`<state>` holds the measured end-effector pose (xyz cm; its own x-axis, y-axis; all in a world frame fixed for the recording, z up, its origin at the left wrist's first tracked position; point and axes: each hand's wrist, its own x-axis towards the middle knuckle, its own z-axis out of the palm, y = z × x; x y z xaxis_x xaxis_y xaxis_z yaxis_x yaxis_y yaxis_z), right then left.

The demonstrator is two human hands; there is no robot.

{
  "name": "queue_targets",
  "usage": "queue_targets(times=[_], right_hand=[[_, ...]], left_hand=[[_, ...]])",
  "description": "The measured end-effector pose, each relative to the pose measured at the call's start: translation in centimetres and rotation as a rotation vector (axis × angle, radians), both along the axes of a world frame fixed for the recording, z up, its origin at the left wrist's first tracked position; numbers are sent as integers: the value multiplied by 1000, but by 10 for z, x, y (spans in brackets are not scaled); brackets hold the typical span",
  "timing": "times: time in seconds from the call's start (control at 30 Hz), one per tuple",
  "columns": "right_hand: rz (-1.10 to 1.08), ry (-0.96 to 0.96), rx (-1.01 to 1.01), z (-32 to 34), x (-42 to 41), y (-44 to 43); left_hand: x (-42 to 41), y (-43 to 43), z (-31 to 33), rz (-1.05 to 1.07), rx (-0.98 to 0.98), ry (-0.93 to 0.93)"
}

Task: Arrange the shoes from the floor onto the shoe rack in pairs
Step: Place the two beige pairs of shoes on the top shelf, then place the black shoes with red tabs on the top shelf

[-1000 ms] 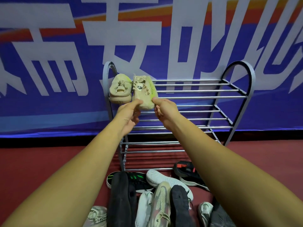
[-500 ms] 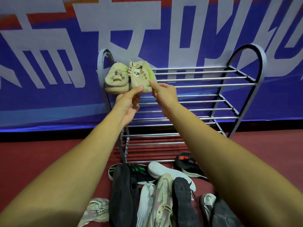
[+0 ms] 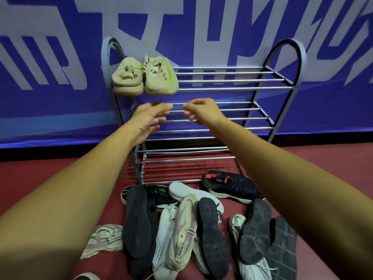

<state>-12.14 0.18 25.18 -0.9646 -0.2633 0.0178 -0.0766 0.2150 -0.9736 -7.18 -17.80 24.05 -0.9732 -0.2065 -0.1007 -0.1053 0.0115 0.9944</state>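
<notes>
Beige pair [image 3: 145, 76] fills top shelf's left end; remaining rack [image 3: 232, 79] bars bare. Jumbled shoe pile [image 3: 187, 225] blocks floor [image 3: 40, 174] before bottom shelf.

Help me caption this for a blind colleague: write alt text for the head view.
The left hand and right hand hover empty below a pair of beige sneakers at the left end of the top shelf of a metal shoe rack. Mixed black, white and beige shoes lie jumbled on the red floor in front.
</notes>
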Motion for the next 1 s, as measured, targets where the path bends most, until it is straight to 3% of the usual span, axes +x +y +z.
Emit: queue_targets(times=[0.27,0.6,0.83,1.0], right_hand=[[173,-36,463,-68,-5,56],[453,-80,1135,-118,-23,104],[564,-152,1332,-192,-58,120],[551,-170,1353,-231,-71,137]], left_hand=[[-5,14,-48,-299,-564,-204],[-40,64,-123,-612,-876,-266],[-81,111,-189,-830,-1062,-366],[-100,135,-242,-897,-1012,-431]])
